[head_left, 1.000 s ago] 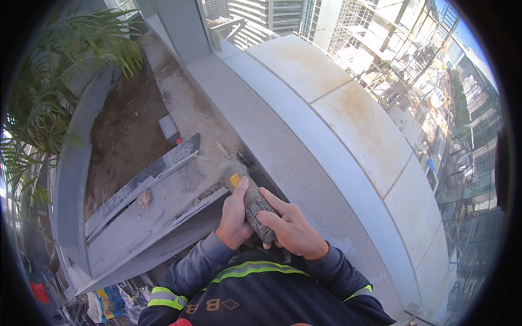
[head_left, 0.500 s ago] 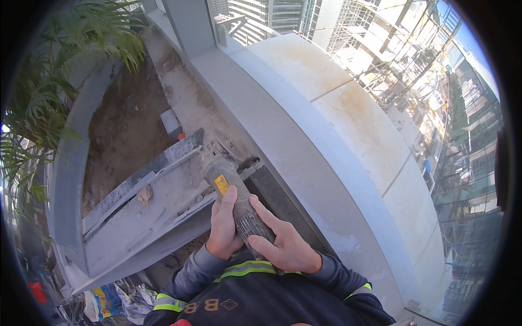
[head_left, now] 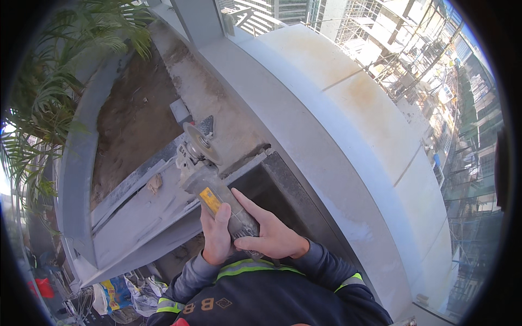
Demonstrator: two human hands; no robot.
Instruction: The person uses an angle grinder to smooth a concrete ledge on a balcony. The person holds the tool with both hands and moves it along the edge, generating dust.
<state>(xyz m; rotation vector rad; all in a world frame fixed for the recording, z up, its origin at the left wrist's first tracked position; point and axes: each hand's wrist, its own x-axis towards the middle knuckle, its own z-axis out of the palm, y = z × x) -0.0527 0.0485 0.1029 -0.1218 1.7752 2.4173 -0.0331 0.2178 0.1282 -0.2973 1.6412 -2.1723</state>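
Note:
A dusty grey angle grinder [head_left: 243, 219] with a yellow label is in both my hands, its head pointing away from me. My left hand [head_left: 216, 238] wraps the left side of its body, thumb on top. Around the right side and rear closes my right hand [head_left: 272, 232], fingers stretched along the casing. The grinder's round disc [head_left: 204, 143] stands tilted up on edge, over the end of a dark stone slab [head_left: 173, 145]. Whether the disc touches the slab or spins I cannot tell. Below the grinder's head runs a dusty grey ledge [head_left: 147, 209].
Bare soil [head_left: 133, 117] fills a curved planter left of the slab, with palm leaves [head_left: 49, 98] beyond. A small grey block [head_left: 180, 111] sits at the soil's edge. A dark rectangular recess [head_left: 272, 190] lies right of the grinder, beside a pale curved parapet [head_left: 326, 136]. Bags [head_left: 117, 296] lie lower left.
The grinder has moved slightly left and turned, so its disc now shows edge-up. More of the dark recess is uncovered. The whole view has shifted a little. Both hands keep their hold.

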